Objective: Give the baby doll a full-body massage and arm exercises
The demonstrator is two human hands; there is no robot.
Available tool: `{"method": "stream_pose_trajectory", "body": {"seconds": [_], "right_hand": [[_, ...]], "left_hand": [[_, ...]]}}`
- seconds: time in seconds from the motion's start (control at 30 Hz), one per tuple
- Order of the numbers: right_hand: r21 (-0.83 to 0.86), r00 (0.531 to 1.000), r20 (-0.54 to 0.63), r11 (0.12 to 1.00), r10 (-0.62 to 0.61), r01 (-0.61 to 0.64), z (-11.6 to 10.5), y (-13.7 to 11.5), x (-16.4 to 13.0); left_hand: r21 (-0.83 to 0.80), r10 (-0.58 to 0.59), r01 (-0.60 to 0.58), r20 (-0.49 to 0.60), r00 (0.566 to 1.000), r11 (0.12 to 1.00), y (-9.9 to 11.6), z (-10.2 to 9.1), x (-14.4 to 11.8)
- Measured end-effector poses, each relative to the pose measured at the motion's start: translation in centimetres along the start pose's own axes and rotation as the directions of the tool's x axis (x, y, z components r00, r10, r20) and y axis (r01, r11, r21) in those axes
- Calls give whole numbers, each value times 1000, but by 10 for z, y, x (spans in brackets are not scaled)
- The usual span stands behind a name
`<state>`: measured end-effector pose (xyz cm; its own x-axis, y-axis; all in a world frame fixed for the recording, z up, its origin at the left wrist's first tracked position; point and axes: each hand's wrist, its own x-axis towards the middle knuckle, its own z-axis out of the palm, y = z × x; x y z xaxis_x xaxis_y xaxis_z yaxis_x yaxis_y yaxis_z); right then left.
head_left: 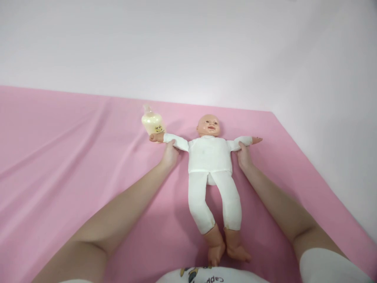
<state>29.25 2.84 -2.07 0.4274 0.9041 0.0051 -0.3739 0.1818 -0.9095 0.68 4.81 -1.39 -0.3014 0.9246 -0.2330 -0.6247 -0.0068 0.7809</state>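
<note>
A baby doll (209, 155) in white clothes lies on its back on the pink sheet (73, 157), arms spread wide, bare feet toward me. My left hand (170, 154) grips the doll's sleeved arm on the left side. My right hand (243, 156) grips the doll's other arm on the right side. A small baby bottle (152, 122) with yellowish milk and a clear teat stands right behind the doll's hand on the left, touching or nearly touching it.
The pink sheet covers the whole surface and ends against a pale wall (188, 47) at the back and right. A printed white garment (206, 275) on my body shows at the bottom edge.
</note>
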Motion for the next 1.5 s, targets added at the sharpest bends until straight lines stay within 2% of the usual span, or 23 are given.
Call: {"method": "stream_pose_trajectory", "body": {"seconds": [0.13, 0.27, 0.33, 0.4, 0.47, 0.57, 0.7, 0.8, 0.87, 0.9, 1.0, 1.17, 1.23, 1.37, 1.5], "right_hand": [[-50, 1000, 6, 999, -20, 21, -1, 2, 1], [-193, 1000, 5, 981, -30, 30, -5, 3, 1], [-287, 994, 49, 952, -94, 104, -8, 2, 1], [-364, 968, 146, 899, -205, 245, -10, 0, 2], [-405, 918, 247, 828, -309, 387, -11, 0, 2], [-436, 859, 354, 748, -369, 501, -12, 1, 3], [-517, 829, 450, 661, -331, 545, -15, 8, 1], [-550, 809, 495, 607, -317, 574, -16, 12, -1], [-541, 801, 508, 606, -317, 583, -14, 11, -2], [-533, 800, 511, 614, -314, 582, -14, 10, -2], [-505, 815, 499, 665, -296, 551, -10, 6, -4], [-437, 852, 453, 768, -261, 468, -5, -2, -9], [-428, 860, 444, 784, -250, 449, -4, -5, -11], [-427, 878, 424, 805, -224, 411, -1, -7, -12], [-400, 919, 347, 857, -185, 324, -1, -5, -11]], "left_hand": [[3, 2, -2, 15, 1000, 1000, -1, -1, 3], [72, 50, -55, 72, 996, 996, -5, -4, 4], [158, 104, -122, 120, 987, 980, -7, -7, 3], [269, 165, -215, 195, 967, 939, -8, -11, 1], [371, 212, -319, 301, 930, 872, -10, -14, -1], [457, 247, -471, 468, 849, 755, -10, -17, -3], [526, 149, -582, 650, 746, 620, -6, -16, -4], [554, 75, -684, 749, 658, 475, -1, -16, -8], [554, 62, -731, 779, 624, 398, 2, -15, -10], [556, 59, -739, 783, 620, 380, 3, -14, -11], [560, 85, -713, 759, 646, 422, 5, -11, -15], [499, 133, -532, 632, 763, 684, 8, -2, -26], [470, 111, -468, 607, 787, 748, 9, 0, -30], [465, 99, -428, 579, 809, 775, 10, 0, -31], [479, 117, -385, 497, 860, 789, 6, -2, -25]]}}
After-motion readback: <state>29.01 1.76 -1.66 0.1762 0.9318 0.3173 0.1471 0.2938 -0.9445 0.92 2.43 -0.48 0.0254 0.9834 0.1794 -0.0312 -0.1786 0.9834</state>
